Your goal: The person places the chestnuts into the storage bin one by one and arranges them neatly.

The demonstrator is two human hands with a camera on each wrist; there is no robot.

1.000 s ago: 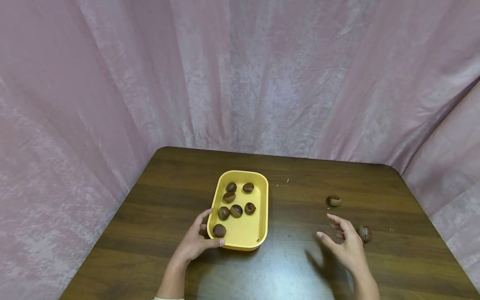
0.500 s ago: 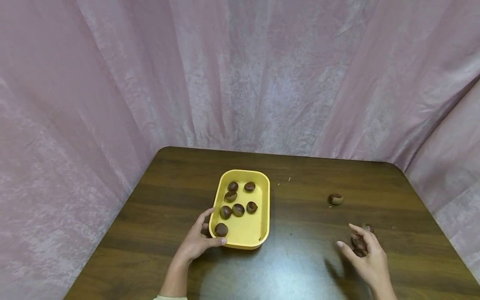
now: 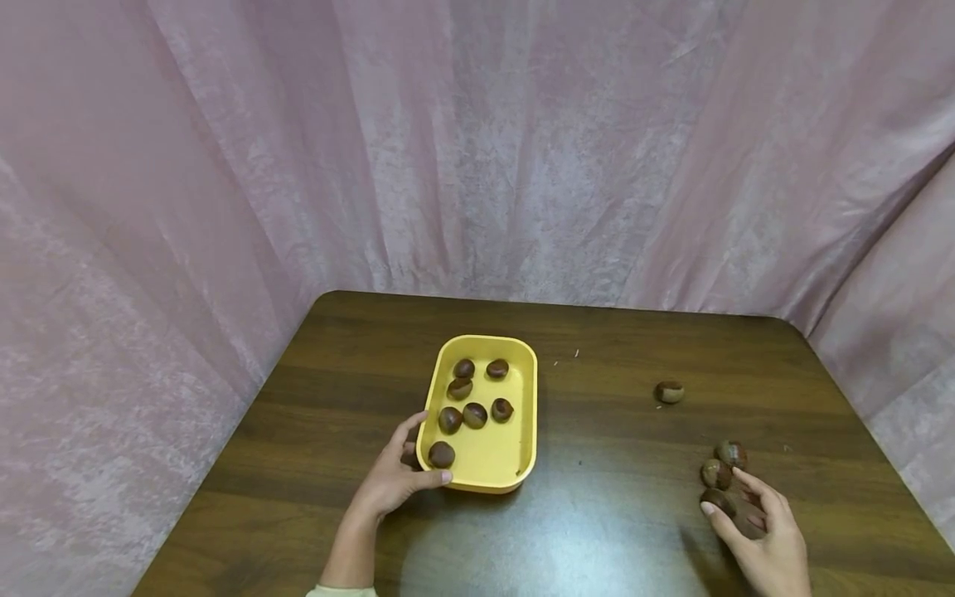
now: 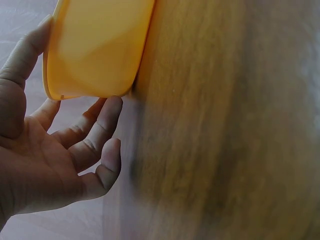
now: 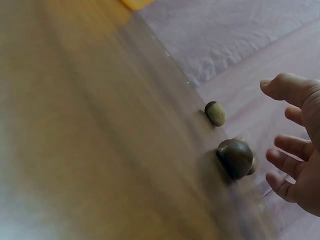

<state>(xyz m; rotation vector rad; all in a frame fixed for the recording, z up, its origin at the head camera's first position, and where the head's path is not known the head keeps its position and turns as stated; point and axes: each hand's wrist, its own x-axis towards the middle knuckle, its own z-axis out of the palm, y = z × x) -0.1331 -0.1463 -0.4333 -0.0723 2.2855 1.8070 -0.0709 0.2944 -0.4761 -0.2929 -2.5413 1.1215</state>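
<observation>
My left hand [image 3: 391, 481] grips the near left corner of a yellow tray [image 3: 528, 414], thumb on the near rim and fingers along the left wall. In the left wrist view the thumb and fingertips touch the tray [image 4: 100, 45]. Several brown chestnuts [image 3: 474, 415] lie in the tray. At the right of the table, my right hand [image 3: 772, 539] reaches over a dark chestnut [image 3: 718, 501], thumb and fingers spread. Two more chestnuts, one mottled [image 3: 716, 473] and one behind it [image 3: 731, 453], sit close to its index fingertip. The right wrist view shows the fingers apart from the chestnuts [image 5: 235, 158].
A single chestnut [image 3: 669, 392] lies farther back on the right of the brown wooden table [image 3: 597, 531]. Small pale scraps [image 3: 576, 354] lie beyond the tray. A pink curtain [image 3: 522, 166] hangs behind the table.
My right hand has moved right and toward the near side, down to the chestnuts, uncovering some that it hid. The left hand has kept its grip on the tray.
</observation>
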